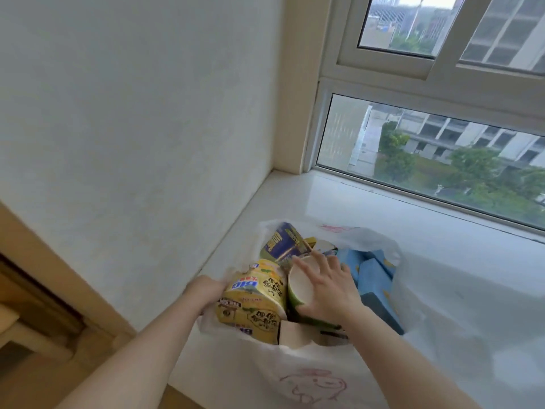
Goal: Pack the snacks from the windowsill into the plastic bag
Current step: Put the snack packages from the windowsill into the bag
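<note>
Several snacks already sat inside the plastic bag [312, 376], which stood open on the windowsill [368, 208] close to the corner by the wall. The right hand [327, 286] lay spread over a green cup [299, 286] tipped on its side, pale base showing, with the fingers draped across the rim and the thumb low on the near side. It looked to me like a light hold meant to push the cup down among the rest, more than a firm clasp.

Just left of that hold stood a yellow noodle tub [252, 302], and beyond the fingertips a dark blue packet [281, 243] leaned upright. Right of the wrist, blue boxes [373, 278] were stacked against the bag's side.

The left hand [206, 289] reached to the bag's left edge beside the yellow tub, probably holding the mouth open so things could go in. Its fingers were hidden behind the tub and the plastic, so I could not tell how it gripped. Both forearms stretched forward, the right wrist bent slightly downward.
</note>
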The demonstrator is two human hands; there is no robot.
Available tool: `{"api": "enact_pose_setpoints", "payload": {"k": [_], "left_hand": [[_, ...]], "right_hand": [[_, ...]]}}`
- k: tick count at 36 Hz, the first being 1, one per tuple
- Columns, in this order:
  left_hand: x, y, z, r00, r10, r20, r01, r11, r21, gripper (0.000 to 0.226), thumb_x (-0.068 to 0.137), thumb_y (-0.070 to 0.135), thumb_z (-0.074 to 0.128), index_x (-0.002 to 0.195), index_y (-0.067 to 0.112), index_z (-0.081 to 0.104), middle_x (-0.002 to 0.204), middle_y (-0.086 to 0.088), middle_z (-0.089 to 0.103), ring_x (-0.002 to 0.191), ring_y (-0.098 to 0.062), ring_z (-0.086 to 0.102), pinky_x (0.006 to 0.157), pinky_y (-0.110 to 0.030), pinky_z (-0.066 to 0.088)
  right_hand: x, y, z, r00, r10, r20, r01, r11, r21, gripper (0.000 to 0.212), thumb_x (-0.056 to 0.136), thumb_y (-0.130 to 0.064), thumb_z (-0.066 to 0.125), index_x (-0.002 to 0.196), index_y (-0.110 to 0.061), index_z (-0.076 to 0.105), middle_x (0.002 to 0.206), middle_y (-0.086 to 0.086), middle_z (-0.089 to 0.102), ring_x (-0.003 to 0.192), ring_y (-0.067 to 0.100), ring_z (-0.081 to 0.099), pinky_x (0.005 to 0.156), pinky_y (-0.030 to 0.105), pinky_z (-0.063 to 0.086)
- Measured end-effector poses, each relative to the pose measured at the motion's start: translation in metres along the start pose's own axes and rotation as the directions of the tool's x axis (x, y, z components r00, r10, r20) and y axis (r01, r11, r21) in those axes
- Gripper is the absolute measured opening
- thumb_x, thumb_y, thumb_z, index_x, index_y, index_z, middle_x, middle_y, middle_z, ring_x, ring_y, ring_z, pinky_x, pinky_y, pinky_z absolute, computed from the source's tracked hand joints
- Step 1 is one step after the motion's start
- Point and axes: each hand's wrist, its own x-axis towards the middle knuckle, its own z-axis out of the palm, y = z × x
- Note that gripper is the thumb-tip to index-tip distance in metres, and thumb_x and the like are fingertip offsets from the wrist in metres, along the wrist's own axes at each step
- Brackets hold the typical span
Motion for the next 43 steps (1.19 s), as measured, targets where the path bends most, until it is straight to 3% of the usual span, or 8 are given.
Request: {"api": "enact_pose_setpoints", "payload": {"k": [13, 17, 22, 26, 29, 34, 38, 43], "left_hand": [[-0.009, -0.001, 0.004, 0.991, 0.111, -0.071, -0.128, 0.948, -0.292, 0.036, 0.095, 0.036, 0.040, 0.107, 0.008, 0.060, 0.113, -0.014, 0.062, 0.105, -0.030, 0.056, 0.090, -0.034, 0.046], [-0.018, 0.001, -0.002, 0.989, 0.083, -0.123, -0.122, 0.924, -0.362, 0.021, 0.088, 0.020, 0.052, 0.097, 0.004, 0.062, 0.102, -0.016, 0.064, 0.095, -0.031, 0.059, 0.075, -0.032, 0.045], [-0.038, 0.012, -0.005, 0.992, -0.042, -0.118, -0.022, 0.868, -0.495, 0.027, 0.077, 0.019, 0.064, 0.096, 0.000, 0.058, 0.089, -0.015, 0.060, 0.080, -0.031, 0.058, 0.062, -0.031, 0.043], [-0.045, 0.026, 0.002, 0.995, -0.068, -0.067, 0.017, 0.813, -0.582, 0.040, 0.070, 0.030, 0.072, 0.093, -0.001, 0.063, 0.089, -0.015, 0.065, 0.080, -0.030, 0.063, 0.068, -0.035, 0.049], [-0.055, 0.044, 0.003, 0.987, -0.057, -0.152, -0.057, 0.756, -0.653, 0.031, 0.078, 0.027, 0.069, 0.092, 0.000, 0.067, 0.080, -0.010, 0.063, 0.074, -0.027, 0.061, 0.065, -0.032, 0.045], [-0.077, 0.072, 0.000, 0.961, 0.083, -0.264, -0.233, 0.757, -0.610, 0.029, 0.084, 0.025, 0.065, 0.101, 0.002, 0.066, 0.098, -0.014, 0.062, 0.094, -0.031, 0.059, 0.077, -0.033, 0.043], [-0.095, 0.083, -0.007, 0.953, 0.222, -0.207, -0.304, 0.660, -0.687, 0.027, 0.088, 0.026, 0.062, 0.067, 0.012, 0.053, 0.070, -0.006, 0.049, 0.061, -0.020, 0.045, 0.058, -0.027, 0.038], [-0.110, 0.096, -0.020, 0.929, 0.293, -0.226, -0.361, 0.577, -0.733, 0.043, 0.099, 0.034, 0.044, 0.061, 0.013, 0.046, 0.064, -0.003, 0.044, 0.057, -0.015, 0.040, 0.055, -0.025, 0.032]], "right_hand": [[0.009, 0.003, 0.008, 0.997, 0.082, 0.003, -0.082, 0.995, 0.048, 0.087, 0.081, -0.076, 0.036, 0.149, -0.041, -0.006, 0.160, 0.003, -0.012, 0.146, 0.029, -0.012, 0.116, 0.050, -0.002], [-0.010, 0.010, 0.001, 0.988, 0.106, -0.113, -0.074, 0.963, 0.260, 0.070, 0.087, -0.068, 0.038, 0.148, -0.037, 0.021, 0.159, -0.003, 0.011, 0.146, 0.021, 0.004, 0.118, 0.042, 0.004], [-0.059, 0.061, 0.001, 0.719, 0.550, -0.426, -0.361, 0.818, 0.448, 0.051, 0.089, -0.036, 0.052, 0.135, -0.017, 0.046, 0.141, 0.006, 0.042, 0.132, 0.026, 0.032, 0.108, 0.039, 0.024], [-0.095, 0.100, 0.004, 0.589, 0.788, -0.179, -0.686, 0.605, 0.405, 0.072, 0.084, -0.038, 0.057, 0.145, -0.016, 0.026, 0.149, 0.012, 0.027, 0.138, 0.032, 0.021, 0.112, 0.043, 0.019], [-0.110, 0.119, 0.010, 0.565, 0.822, 0.069, -0.768, 0.493, 0.409, 0.069, 0.083, -0.039, 0.056, 0.141, -0.012, 0.031, 0.136, 0.015, 0.047, 0.126, 0.034, 0.041, 0.101, 0.041, 0.033], [-0.128, 0.138, 0.009, 0.577, 0.769, 0.276, -0.715, 0.311, 0.626, 0.034, 0.085, -0.030, 0.061, 0.101, 0.001, 0.064, 0.102, 0.016, 0.063, 0.089, 0.032, 0.057, 0.072, 0.028, 0.041], [-0.133, 0.151, -0.016, 0.561, 0.791, 0.245, -0.581, 0.165, 0.797, 0.033, 0.086, -0.030, 0.060, 0.101, -0.002, 0.067, 0.109, 0.020, 0.063, 0.106, 0.035, 0.059, 0.087, 0.035, 0.045], [-0.146, 0.164, -0.044, 0.665, 0.568, 0.485, -0.463, -0.197, 0.864, 0.020, 0.087, -0.029, 0.061, 0.093, -0.009, 0.060, 0.087, 0.011, 0.064, 0.076, 0.028, 0.061, 0.068, 0.037, 0.052]]}}
